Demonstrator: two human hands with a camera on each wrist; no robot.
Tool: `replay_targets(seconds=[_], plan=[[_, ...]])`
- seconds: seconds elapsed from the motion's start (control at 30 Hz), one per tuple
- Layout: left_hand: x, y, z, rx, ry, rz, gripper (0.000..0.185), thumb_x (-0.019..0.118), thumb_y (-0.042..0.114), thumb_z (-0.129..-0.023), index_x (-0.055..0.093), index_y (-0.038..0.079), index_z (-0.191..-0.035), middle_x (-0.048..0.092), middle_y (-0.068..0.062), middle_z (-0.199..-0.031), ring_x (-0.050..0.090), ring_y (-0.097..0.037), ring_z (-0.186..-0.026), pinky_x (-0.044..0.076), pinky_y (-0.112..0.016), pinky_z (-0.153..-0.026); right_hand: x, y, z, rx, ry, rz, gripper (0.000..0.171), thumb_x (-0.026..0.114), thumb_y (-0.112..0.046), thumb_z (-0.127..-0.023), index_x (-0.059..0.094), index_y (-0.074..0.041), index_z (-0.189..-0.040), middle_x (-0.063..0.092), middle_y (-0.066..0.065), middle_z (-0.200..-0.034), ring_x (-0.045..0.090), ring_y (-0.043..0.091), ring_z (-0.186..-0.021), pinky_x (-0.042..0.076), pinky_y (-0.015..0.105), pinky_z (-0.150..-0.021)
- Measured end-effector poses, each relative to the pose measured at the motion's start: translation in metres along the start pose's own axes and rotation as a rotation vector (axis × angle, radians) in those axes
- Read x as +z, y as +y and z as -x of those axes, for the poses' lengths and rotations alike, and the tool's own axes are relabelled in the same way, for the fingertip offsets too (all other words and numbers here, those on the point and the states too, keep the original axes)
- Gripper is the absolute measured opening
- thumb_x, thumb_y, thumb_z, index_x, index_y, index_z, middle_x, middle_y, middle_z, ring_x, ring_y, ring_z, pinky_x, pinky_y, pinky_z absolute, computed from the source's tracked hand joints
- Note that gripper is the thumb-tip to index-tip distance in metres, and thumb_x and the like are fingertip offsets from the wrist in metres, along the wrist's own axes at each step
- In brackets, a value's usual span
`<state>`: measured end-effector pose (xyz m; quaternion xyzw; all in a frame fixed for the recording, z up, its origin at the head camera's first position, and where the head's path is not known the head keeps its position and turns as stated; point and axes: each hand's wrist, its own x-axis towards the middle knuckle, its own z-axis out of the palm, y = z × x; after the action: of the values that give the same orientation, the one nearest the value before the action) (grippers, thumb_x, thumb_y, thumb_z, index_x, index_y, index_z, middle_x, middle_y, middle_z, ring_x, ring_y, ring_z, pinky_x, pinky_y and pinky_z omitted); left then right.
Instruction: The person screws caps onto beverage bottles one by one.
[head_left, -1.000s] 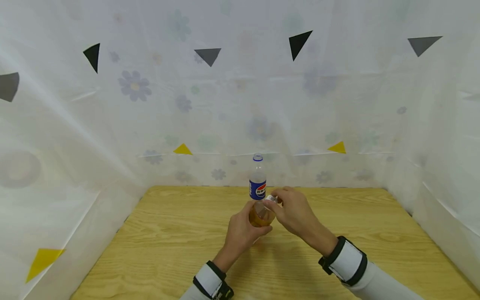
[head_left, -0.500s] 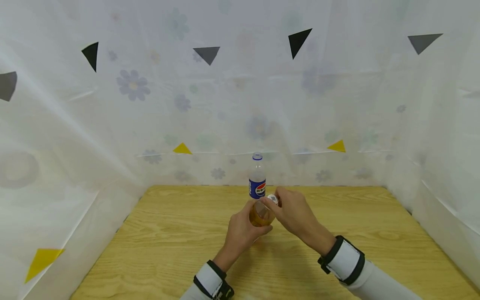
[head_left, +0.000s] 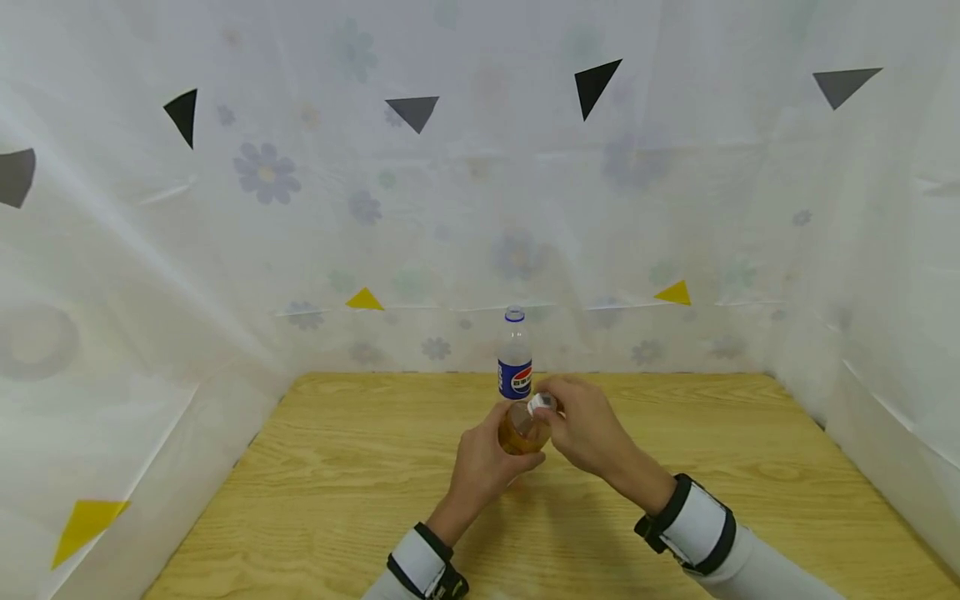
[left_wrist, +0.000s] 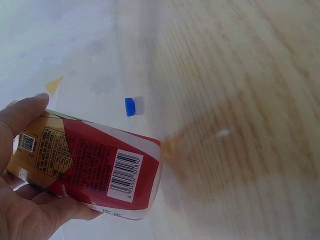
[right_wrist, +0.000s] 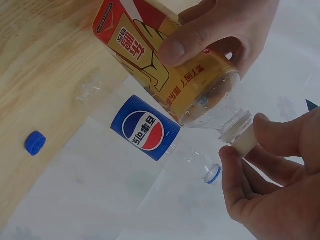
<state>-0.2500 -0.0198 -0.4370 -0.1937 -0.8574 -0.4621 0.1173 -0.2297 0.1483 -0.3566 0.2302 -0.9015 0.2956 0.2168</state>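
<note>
My left hand [head_left: 482,460] grips a drink bottle [left_wrist: 95,162] with a red and gold label round its body. Amber shows through the upper part in the head view. At its neck, the thumb and fingers of my right hand [head_left: 594,427] pinch a white bottle cap [right_wrist: 245,141], which sits right at the mouth. The right wrist view shows the left thumb lying across the label's front. Just behind stands an uncapped clear Pepsi bottle [head_left: 515,379] with a blue label and a blue ring at its neck; its lower part is hidden.
A loose blue cap [left_wrist: 130,106] lies on the wooden table [head_left: 360,483], seen in both wrist views. White patterned sheeting [head_left: 465,217] with black, grey and yellow triangles hangs behind the table and along both sides.
My right thumb and fingers have shifted round the white cap, first further over it, then back so more of its side shows. The left hand and both bottles have hardly moved.
</note>
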Motion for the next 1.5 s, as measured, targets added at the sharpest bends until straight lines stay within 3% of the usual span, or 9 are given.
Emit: replay_targets(seconds=[0.17,0.3,0.53,0.8,1.1,1.37,1.5], plan=[[-0.0002,-0.0002,0.0005,0.002,0.007,0.005,0.070,0.089,0.029,-0.078,0.055,0.020,-0.140,0.072,-0.004,-0.118,0.071,-0.020,-0.102,0.059,-0.032,-0.081,-0.0003,0.0004,-0.0014,0.007,-0.042,-0.016,0.028,0.068,0.011,-0.087,0.074,-0.002,-0.110,0.074,0.013,-0.109,0.071,0.030,-0.098,0.061,0.041,-0.077],[-0.0008,0.0000,0.0007,0.008,0.012,0.004,0.070,0.089,0.028,-0.079,0.055,0.019,-0.139,0.072,-0.004,-0.118,0.071,-0.021,-0.102,0.059,-0.032,-0.080,-0.0010,0.0001,-0.0016,-0.001,-0.048,-0.017,0.033,0.067,0.015,-0.084,0.075,-0.004,-0.109,0.075,0.011,-0.110,0.070,0.030,-0.099,0.060,0.041,-0.079],[-0.0007,-0.0002,0.0005,0.007,0.009,0.013,0.070,0.089,0.030,-0.079,0.055,0.019,-0.139,0.072,-0.004,-0.118,0.072,-0.021,-0.102,0.059,-0.032,-0.081,-0.0018,-0.0003,-0.0015,0.014,-0.038,-0.009,0.023,0.072,-0.001,-0.091,0.075,-0.003,-0.113,0.075,0.012,-0.109,0.071,0.030,-0.098,0.060,0.044,-0.078],[-0.0001,0.0002,-0.0003,0.008,0.007,0.001,0.071,0.089,0.029,-0.078,0.055,0.018,-0.140,0.072,-0.006,-0.119,0.072,-0.023,-0.103,0.060,-0.032,-0.081,-0.0004,0.0013,-0.0022,0.032,0.015,0.076,0.019,0.077,-0.022,-0.091,0.074,-0.004,-0.097,0.070,0.004,-0.085,0.057,0.014,-0.074,0.048,0.027,-0.062],[0.0002,0.0004,-0.0006,0.002,0.003,-0.014,0.072,0.089,0.032,-0.079,0.054,0.019,-0.141,0.072,-0.006,-0.121,0.072,-0.022,-0.105,0.060,-0.033,-0.083,0.0005,0.0013,-0.0017,0.094,-0.017,0.059,0.025,0.073,-0.027,-0.094,0.065,-0.005,-0.088,0.057,-0.001,-0.069,0.046,0.009,-0.057,0.039,0.022,-0.048],[0.0012,0.0012,-0.0006,0.012,-0.002,-0.021,0.073,0.089,0.031,-0.079,0.053,0.019,-0.142,0.072,-0.007,-0.121,0.072,-0.023,-0.105,0.060,-0.034,-0.083,0.0001,0.0013,-0.0005,0.137,-0.059,0.077,0.030,0.068,-0.033,-0.098,0.062,-0.004,-0.091,0.055,-0.002,-0.063,0.044,0.008,-0.048,0.035,0.022,-0.044],[0.0014,-0.0011,0.0000,0.010,0.004,-0.018,0.072,0.089,0.032,-0.079,0.054,0.019,-0.141,0.072,-0.006,-0.122,0.072,-0.023,-0.107,0.060,-0.035,-0.084,-0.0011,0.0007,0.0002,0.163,-0.116,0.104,0.045,0.069,-0.041,-0.096,0.064,0.002,-0.108,0.058,0.000,-0.065,0.049,0.008,-0.049,0.040,0.023,-0.045]])
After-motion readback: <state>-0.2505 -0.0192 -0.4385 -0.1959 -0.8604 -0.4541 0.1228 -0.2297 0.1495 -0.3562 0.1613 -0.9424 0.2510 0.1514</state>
